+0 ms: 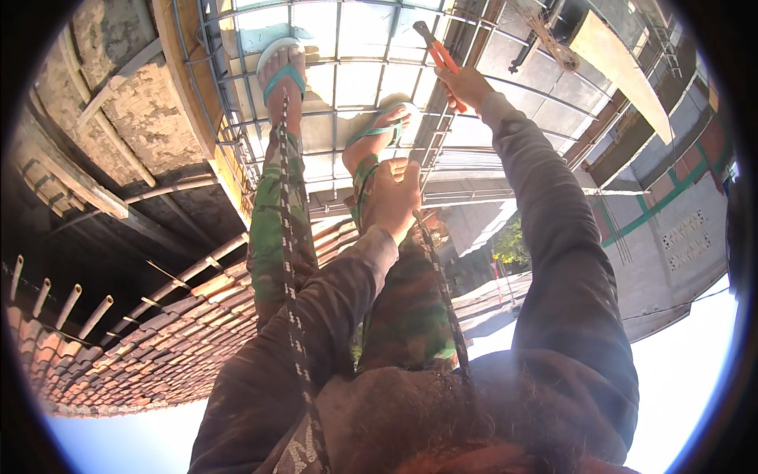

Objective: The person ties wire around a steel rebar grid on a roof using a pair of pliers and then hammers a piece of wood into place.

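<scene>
Dark-brown cloth shirt [355, 403] below R hand [471, 88], which grips orange-handled dark-metal pincers [439, 55], prob. stiff, fairly hefty, best held low on handles; L hand [395, 196] curled, can't tell contents.

Hands: two in play, left hand [395, 193] and right hand [467, 85].
Pliers [442, 55]: just the one, gripped in the right hand!
Feet [369, 147]: two, both out beyond the left hand.
Sandals [287, 71]: two, one to each foot.
Speckled cords [289, 294]: a pair, one left of the left hand, one just below it.
Wire bundle [547, 38]: one, over right of the right hand.
Pole ends [71, 304]: four, far left of the left hand.
Roof tiles [197, 336]: too many to count, below and left of the left hand.
</scene>
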The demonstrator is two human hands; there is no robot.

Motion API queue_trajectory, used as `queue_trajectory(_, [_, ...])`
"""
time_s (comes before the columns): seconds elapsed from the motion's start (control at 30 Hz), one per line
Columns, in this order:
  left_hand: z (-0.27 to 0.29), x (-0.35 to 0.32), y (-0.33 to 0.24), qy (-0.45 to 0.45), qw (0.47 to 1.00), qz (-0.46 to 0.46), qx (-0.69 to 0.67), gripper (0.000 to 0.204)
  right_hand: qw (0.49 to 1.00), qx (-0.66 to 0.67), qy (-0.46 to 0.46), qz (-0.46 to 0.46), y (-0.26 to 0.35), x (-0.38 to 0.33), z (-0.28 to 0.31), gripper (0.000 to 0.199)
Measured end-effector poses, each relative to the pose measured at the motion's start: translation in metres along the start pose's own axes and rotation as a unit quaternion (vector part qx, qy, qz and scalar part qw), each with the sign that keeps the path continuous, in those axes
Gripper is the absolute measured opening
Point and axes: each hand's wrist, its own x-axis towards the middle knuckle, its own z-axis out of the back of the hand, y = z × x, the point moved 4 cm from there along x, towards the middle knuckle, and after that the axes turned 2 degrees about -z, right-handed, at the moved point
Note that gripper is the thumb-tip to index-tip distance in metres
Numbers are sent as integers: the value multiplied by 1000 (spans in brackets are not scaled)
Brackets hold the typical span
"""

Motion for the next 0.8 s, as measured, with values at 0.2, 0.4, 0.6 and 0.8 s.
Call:
queue_trajectory(0.2, [27,43,-21,-94,991,-86,-33,58,993,66,34,95,-9,-50,-101,37])
queue_trajectory(0.4, [16,41,0,-6,994,-7,-106,44,946,-53,-280,158,-13,4,-127,57])
queue_trajectory(0.6, [25,39,5,-57,995,-51,-57,43,899,-184,-359,170,42,28,-150,65])
queue_trajectory(0.8, [23,36,-9,-70,987,-19,-141,45,932,-149,-237,229,77,72,-183,31])
